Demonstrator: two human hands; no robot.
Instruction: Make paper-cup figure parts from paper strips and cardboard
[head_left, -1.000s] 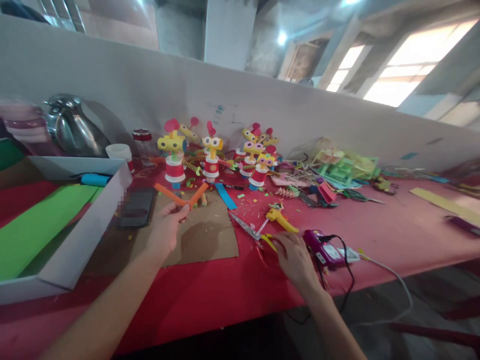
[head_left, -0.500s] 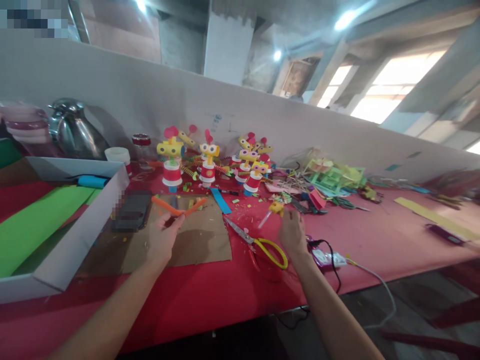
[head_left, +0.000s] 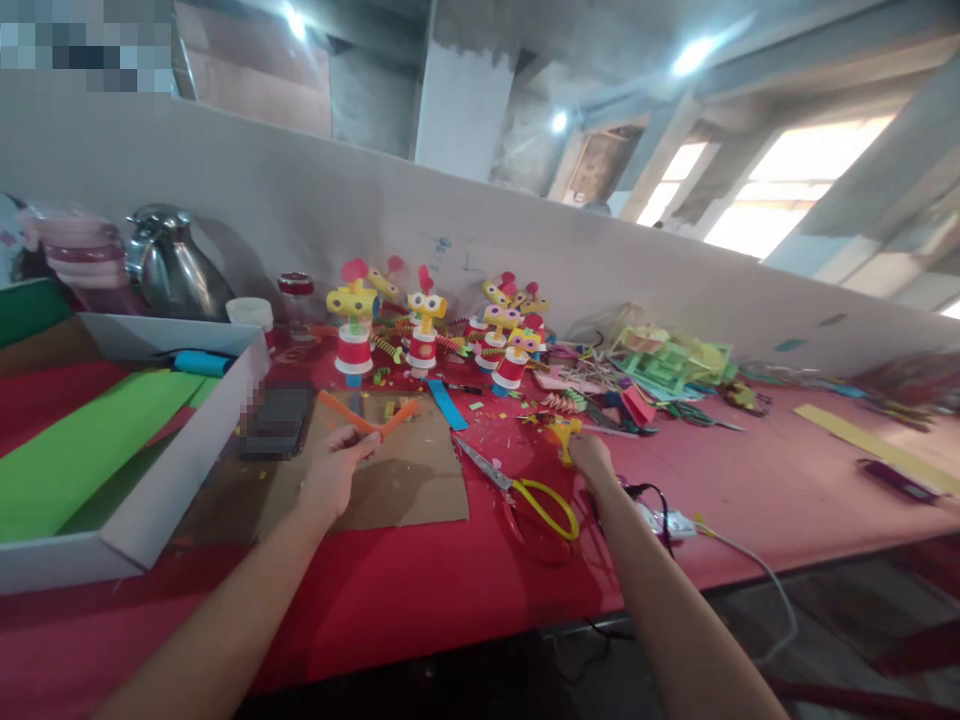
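Observation:
My left hand [head_left: 334, 470] is closed, pinching orange paper strips [head_left: 399, 418] at the point where they meet in a V shape. It is above a brown cardboard sheet [head_left: 420, 490]. Over on the right, my right hand [head_left: 591, 458] is wrapped round a yellow glue gun [head_left: 564, 438]; a pale glue stick [head_left: 611, 431] juts out to the right behind it. The fingers partly hide the gun's handle. Between the hands lie yellow-handled scissors [head_left: 540, 505] with their blades apart, and a blue paper strip [head_left: 448, 404].
Several paper-cup figures [head_left: 354, 345] with yellow heads stand at the back. A white box [head_left: 180, 440] with green paper is at left, near a dark phone [head_left: 276, 420]. Paper scraps, green folded pieces [head_left: 660, 365] and a power strip [head_left: 667, 520] with cables lie to the right.
My right hand has turned the glue gun, so its glue stick now points right instead of down-left. The left hand still holds the orange strips; the view has shifted slightly.

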